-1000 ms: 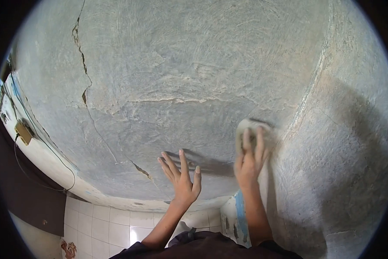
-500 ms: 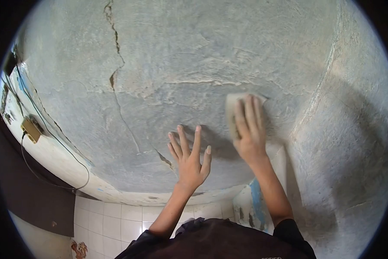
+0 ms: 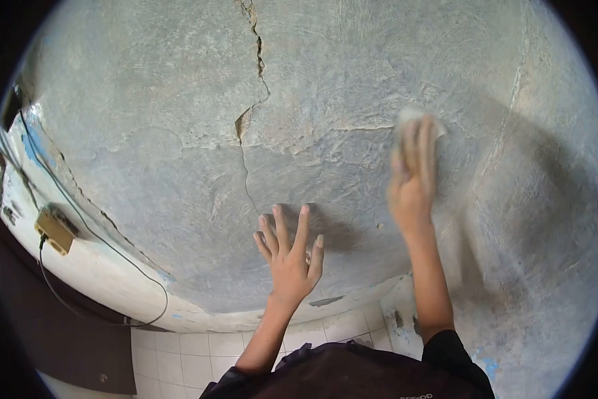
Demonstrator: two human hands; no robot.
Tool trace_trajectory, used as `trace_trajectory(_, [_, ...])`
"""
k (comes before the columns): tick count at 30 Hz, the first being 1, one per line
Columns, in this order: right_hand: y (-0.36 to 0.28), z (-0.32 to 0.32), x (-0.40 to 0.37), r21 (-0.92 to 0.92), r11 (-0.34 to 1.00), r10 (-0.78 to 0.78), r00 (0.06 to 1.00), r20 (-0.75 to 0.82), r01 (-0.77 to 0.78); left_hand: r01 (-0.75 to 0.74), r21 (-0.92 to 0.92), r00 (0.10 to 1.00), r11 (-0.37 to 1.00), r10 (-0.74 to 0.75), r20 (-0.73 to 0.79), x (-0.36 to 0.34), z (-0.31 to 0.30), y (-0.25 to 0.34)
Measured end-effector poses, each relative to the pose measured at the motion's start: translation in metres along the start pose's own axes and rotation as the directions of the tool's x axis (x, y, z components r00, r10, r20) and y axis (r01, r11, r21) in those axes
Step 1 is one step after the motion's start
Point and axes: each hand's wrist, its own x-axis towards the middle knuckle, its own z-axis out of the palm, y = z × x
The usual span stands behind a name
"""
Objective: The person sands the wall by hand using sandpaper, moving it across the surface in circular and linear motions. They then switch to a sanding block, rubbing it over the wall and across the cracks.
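Note:
My left hand (image 3: 289, 256) lies flat with fingers spread against a rough grey plastered wall (image 3: 146, 153). My right hand (image 3: 413, 176) is higher and to the right, blurred by motion, pressing a pale sanding pad (image 3: 407, 117) onto the wall; only the pad's top edge shows above the fingertips. A long crack (image 3: 249, 126) runs down the wall from the top to just above my left hand.
An inner corner (image 3: 505, 133) meets a second grey wall at the right. Below the plaster are white tiles (image 3: 199, 346). At the left, a yellowish box (image 3: 54, 229) with a black cable (image 3: 123, 266) hangs on a white strip.
My right hand with the pad has slid up and to the right across the wall. The view has shifted, so the crack now sits further right. My left hand stays planted.

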Motion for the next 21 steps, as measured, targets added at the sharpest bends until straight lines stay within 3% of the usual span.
trace_trajectory(1, [0.004, -0.007, 0.011, 0.101, 0.992, 0.078, 0.996, -0.049, -0.073, 0.0, 0.013, 1.0, 1.0, 0.0, 0.014, -0.004, -0.002, -0.004])
trace_trajectory(4, [-0.02, 0.009, 0.002, 0.075, 0.988, 0.142, 0.986, -0.092, -0.136, 0.014, -0.009, 0.999, 1.0, -0.013, 0.045, -0.009, -0.007, -0.013])
trace_trajectory(5, [-0.033, 0.015, -0.007, 0.029, 1.0, -0.002, 0.995, -0.104, 0.005, 0.008, -0.018, 0.998, 1.0, -0.007, 0.056, -0.011, -0.007, -0.015])
trace_trajectory(8, [-0.034, 0.016, -0.021, 0.009, 0.999, -0.048, 0.999, 0.006, 0.048, -0.015, 0.003, 0.997, 1.0, 0.015, 0.079, -0.014, -0.003, -0.022])
trace_trajectory(9, [-0.012, 0.02, -0.016, -0.151, 0.98, -0.119, 0.992, 0.052, 0.126, -0.03, 0.008, 0.997, 1.0, 0.03, 0.065, -0.014, -0.001, -0.023])
trace_trajectory(10, [-0.01, 0.016, -0.002, -0.152, 0.98, -0.124, 0.991, 0.054, 0.131, -0.043, 0.015, 0.998, 0.999, 0.042, 0.049, -0.013, 0.001, -0.022])
trace_trajectory(12, [-0.014, -0.004, 0.021, 0.074, 0.992, 0.103, 0.993, -0.054, -0.099, -0.028, -0.006, 0.998, 1.0, 0.029, 0.05, -0.013, 0.001, -0.02])
trace_trajectory(14, [-0.032, 0.007, 0.007, -0.001, 0.998, 0.065, 0.997, -0.038, -0.065, -0.011, -0.03, 0.999, 1.0, 0.012, 0.042, -0.012, 0.004, -0.017])
trace_trajectory(17, [-0.046, 0.011, -0.026, 0.069, 0.973, -0.23, 0.949, 0.214, 0.22, 0.034, -0.033, 0.999, 0.999, -0.032, 0.044, -0.017, 0.012, -0.015])
trace_trajectory(21, [-0.022, 0.009, 0.014, -0.012, 0.965, -0.262, 0.964, 0.043, 0.262, 0.038, 0.029, 0.999, 0.999, -0.038, 0.013, -0.02, 0.018, -0.015])
